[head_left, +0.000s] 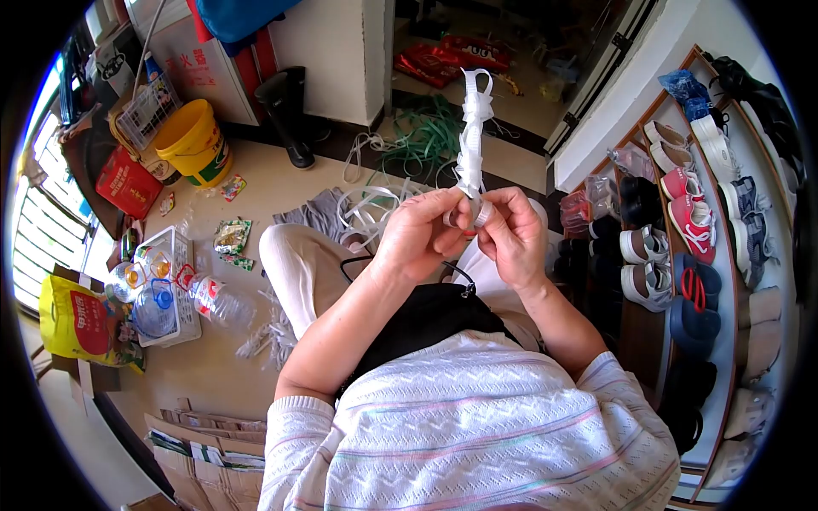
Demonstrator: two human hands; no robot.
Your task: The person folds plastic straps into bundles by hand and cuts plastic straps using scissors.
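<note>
A white piece folded and woven from flat plastic strap (471, 140) stands upright above my hands, with a loop at its top. My left hand (417, 234) pinches its lower end between thumb and fingers. From the other side, my right hand (514, 232) grips a short white strap end close to the same spot. Something small and red shows between the fingertips, too small to name. Loose white straps (366, 213) lie on the floor beyond my left knee, and a tangle of green straps (426, 132) lies farther off.
Shoe racks (652, 332) full of shoes line the right side. At left are a yellow bucket (194, 143), a white basket (181, 281) with plastic bottles, and a yellow bag (81, 319). Flattened cardboard (213, 468) is at lower left; black boots (285, 115) stand by the wall.
</note>
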